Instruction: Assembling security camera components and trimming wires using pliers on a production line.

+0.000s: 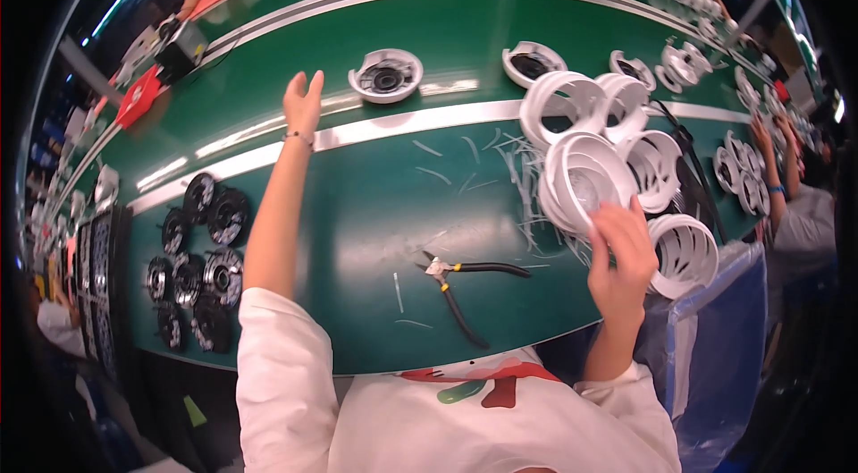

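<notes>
My left hand (302, 105) reaches out over the edge of the green conveyor belt, fingers apart and nothing in them. Just to its right, a round white housing with a black core (386, 76) sits on the belt, not touching the hand. My right hand (623, 245) has its fingers closed on the near rim of a white plastic ring housing (585, 178), which belongs to a pile of similar white rings (559, 106). Part of the grip is hidden behind the fingers. Between my arms, diagonal cutters (438, 269) with black handles lie spread on the green work table.
Several black round parts (188, 278) are grouped at the table's left. Thin clear plastic strips (527, 196) lie scattered beside the white rings. More white housings (534, 63) stand along the belt. A blue bin (719, 339) stands at the right, near another person's arm (773, 182).
</notes>
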`<action>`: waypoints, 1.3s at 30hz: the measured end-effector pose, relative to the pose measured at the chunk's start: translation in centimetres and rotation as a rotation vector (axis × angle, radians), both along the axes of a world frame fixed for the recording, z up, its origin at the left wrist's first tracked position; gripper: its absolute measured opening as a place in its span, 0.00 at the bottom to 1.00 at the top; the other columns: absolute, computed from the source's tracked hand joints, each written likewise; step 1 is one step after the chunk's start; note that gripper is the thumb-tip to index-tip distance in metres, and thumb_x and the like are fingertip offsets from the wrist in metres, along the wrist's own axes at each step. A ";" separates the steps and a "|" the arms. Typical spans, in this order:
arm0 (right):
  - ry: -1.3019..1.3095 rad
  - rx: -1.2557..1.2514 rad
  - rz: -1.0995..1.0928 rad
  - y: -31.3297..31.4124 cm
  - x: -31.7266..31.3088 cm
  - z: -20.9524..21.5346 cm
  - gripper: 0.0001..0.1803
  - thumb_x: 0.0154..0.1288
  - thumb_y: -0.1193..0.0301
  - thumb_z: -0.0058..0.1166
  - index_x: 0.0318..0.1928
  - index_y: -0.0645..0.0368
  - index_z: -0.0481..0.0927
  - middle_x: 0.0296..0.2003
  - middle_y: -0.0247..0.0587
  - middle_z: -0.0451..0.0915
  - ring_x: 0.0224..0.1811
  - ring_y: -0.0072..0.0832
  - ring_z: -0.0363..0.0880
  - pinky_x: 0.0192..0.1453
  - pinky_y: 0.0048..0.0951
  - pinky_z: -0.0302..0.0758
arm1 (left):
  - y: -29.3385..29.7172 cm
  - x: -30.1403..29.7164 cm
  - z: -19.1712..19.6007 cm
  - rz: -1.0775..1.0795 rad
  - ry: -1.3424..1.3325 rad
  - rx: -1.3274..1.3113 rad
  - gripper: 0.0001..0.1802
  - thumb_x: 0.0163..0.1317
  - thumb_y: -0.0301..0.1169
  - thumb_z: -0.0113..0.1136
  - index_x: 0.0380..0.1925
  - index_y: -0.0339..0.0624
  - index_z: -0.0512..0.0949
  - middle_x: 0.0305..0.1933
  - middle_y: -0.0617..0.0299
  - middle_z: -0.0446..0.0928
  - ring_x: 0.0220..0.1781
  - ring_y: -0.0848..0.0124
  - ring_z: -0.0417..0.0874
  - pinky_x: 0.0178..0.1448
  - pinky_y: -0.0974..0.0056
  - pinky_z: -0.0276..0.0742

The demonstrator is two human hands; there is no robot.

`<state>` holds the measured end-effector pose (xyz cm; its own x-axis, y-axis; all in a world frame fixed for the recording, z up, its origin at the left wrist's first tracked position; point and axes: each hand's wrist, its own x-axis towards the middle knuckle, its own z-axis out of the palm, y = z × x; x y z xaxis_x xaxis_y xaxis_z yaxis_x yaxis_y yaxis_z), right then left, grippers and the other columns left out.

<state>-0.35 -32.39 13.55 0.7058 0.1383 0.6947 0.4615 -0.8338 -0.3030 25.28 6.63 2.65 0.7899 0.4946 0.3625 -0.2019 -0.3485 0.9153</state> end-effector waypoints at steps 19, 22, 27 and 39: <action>0.611 -0.257 0.611 4.9 -1.6 -3.9 0.21 0.32 0.63 0.66 0.30 0.59 0.78 0.47 0.39 0.72 0.56 0.41 0.63 0.60 0.49 0.55 | 10.7 -18.3 3.5 0.007 0.724 1.078 0.28 0.37 0.47 0.67 0.36 0.43 0.72 0.58 0.48 0.61 0.63 0.51 0.54 0.63 0.39 0.38; 0.522 -0.198 0.469 6.8 -1.9 -3.6 0.44 0.30 0.46 0.64 0.48 0.62 0.69 0.58 0.52 0.55 0.60 0.53 0.51 0.58 0.54 0.52 | 7.2 -18.2 3.3 -0.130 0.593 0.905 0.26 0.40 0.43 0.66 0.33 0.38 0.69 0.26 0.52 0.76 0.32 0.56 0.78 0.42 0.58 0.70; 0.651 -0.234 0.290 10.4 -2.2 -5.2 0.55 0.31 0.51 0.66 0.58 0.63 0.54 0.60 0.59 0.47 0.58 0.53 0.51 0.57 0.52 0.52 | 0.7 -18.9 4.6 -0.240 0.688 0.744 0.21 0.42 0.38 0.65 0.31 0.36 0.72 0.23 0.52 0.76 0.29 0.59 0.78 0.34 0.62 0.72; 0.898 -0.297 0.396 10.5 -0.2 -3.7 0.61 0.28 0.57 0.69 0.61 0.65 0.45 0.60 0.65 0.44 0.57 0.53 0.55 0.58 0.44 0.57 | -3.3 -21.4 1.0 -0.412 0.318 -0.326 0.09 0.56 0.24 0.53 0.36 0.33 0.68 0.31 0.58 0.77 0.30 0.75 0.78 0.34 0.74 0.73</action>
